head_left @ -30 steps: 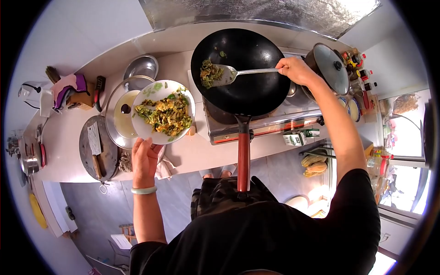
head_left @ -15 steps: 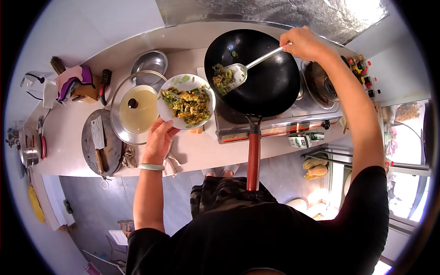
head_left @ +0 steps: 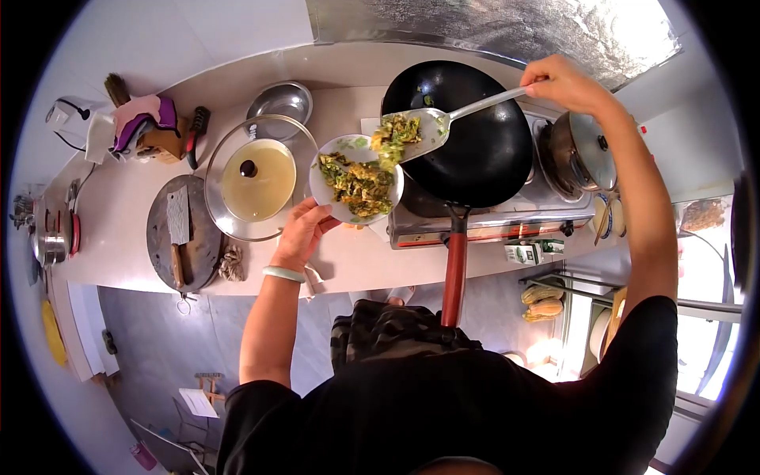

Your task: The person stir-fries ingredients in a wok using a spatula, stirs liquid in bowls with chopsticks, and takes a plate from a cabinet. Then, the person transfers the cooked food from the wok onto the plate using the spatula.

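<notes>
My left hand [head_left: 303,231] grips the near-left rim of a white plate [head_left: 320,192], which carries a mound of cooked egg and greens [head_left: 356,187]. In my right hand [head_left: 560,81] is the handle end of a metal spatula [head_left: 431,131]. A clump of the same food [head_left: 393,141] lies on the spatula's blade, over the plate's upper right edge. Beneath the spatula, the black wok [head_left: 483,150] sits on the stove, its red handle pointing toward me. A few green scraps cling inside the wok's far wall.
Left of the plate stands a bowl of yellowish liquid under a glass lid [head_left: 305,146]. A cleaver [head_left: 178,226] lies on a round chopping board [head_left: 158,245]. A lidded pot [head_left: 586,150] is right of the wok; a metal bowl [head_left: 289,99] sits behind.
The spatula has lifted food from inside the wok and moved it over to the plate's edge. My left hand still holds the plate.
</notes>
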Tool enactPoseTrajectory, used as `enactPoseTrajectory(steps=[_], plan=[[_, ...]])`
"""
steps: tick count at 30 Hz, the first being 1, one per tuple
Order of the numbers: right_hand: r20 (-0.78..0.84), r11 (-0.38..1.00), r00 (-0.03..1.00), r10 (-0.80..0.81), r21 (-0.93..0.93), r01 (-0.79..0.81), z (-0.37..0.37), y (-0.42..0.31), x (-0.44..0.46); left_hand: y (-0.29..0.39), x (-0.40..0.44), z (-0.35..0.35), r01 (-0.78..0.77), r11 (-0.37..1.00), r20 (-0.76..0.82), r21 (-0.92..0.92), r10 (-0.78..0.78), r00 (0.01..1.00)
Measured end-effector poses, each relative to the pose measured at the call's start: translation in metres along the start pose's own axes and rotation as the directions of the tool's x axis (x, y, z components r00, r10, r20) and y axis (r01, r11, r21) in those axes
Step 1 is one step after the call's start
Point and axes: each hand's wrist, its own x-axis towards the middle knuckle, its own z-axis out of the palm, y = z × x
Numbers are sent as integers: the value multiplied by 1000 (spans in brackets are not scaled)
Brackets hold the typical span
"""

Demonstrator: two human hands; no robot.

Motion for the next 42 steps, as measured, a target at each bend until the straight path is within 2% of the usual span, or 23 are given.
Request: enactPoseTrajectory(steps=[1, 4, 5, 6, 8, 11, 14, 17, 20, 23, 26, 27, 31, 36, 39, 40, 42], plan=[[-20, 1000, 1000, 12, -28, -13, -2, -15, -5, 0, -1, 0, -3, 1000, 10, -9, 3, 1000], [-105, 994, 989, -107, -43, 103, 12, -36, -8, -2, -4, 0, -2, 1000, 19, -30, 2, 1000], [-127, 977, 978, -165, -154, 144, 17, -53, -12, -5, -6, -2, 7, 999, 8, -39, -7, 1000], [-195, 830, 874, -445, -457, 321, 37, -67, -11, -8, -13, -5, 20, 999, -13, -46, -21, 1000], [-226, 713, 778, -586, -601, 362, 53, -92, -15, -9, -20, -6, 12, 999, -31, -49, -13, 999], [-184, 535, 682, -708, -770, 347, 63, -117, -22, -9, -29, -7, 4, 998, -53, -60, -7, 999], [-236, 497, 559, -795, -782, 376, 57, -126, -30, -9, -34, -7, -21, 995, -60, -95, 15, 998], [-258, 469, 498, -828, -805, 363, 52, -131, -37, -11, -37, -8, -28, 993, -65, -111, 21, 998], [-307, 502, 491, -815, -798, 334, 49, -130, -46, -11, -36, -9, -33, 994, -67, -107, 26, 997], [-318, 577, 583, -747, -747, 331, 50, -117, -56, -9, -39, -3, -58, 993, -91, -106, 48, 995], [-395, 671, 616, -682, -673, 311, 42, -97, -68, -10, -39, -2, -80, 989, -73, -123, 72, 995], [-423, 744, 683, -595, -611, 269, 37, -89, -75, -11, -38, -3, -85, 988, -71, -128, 76, 995], [-501, 887, 811, -303, -460, 47, 29, -34, -93, -10, -36, -2, -88, 987, -83, -135, 77, 994], [-531, 817, 817, -227, -560, -137, 48, 62, -63, -11, -33, 0, -91, 988, -88, -124, 80, 993], [-509, 744, 836, -205, -636, -205, 45, 79, -34, -11, -35, 7, -74, 991, -118, -111, 61, 991], [-496, 714, 845, -201, -664, -220, 46, 80, -24, -12, -36, 9, -73, 991, -125, -115, 58, 990], [-485, 711, 813, -324, -691, -129, 54, 82, -6, -15, -36, 12, -73, 990, -139, -124, 56, 989]])
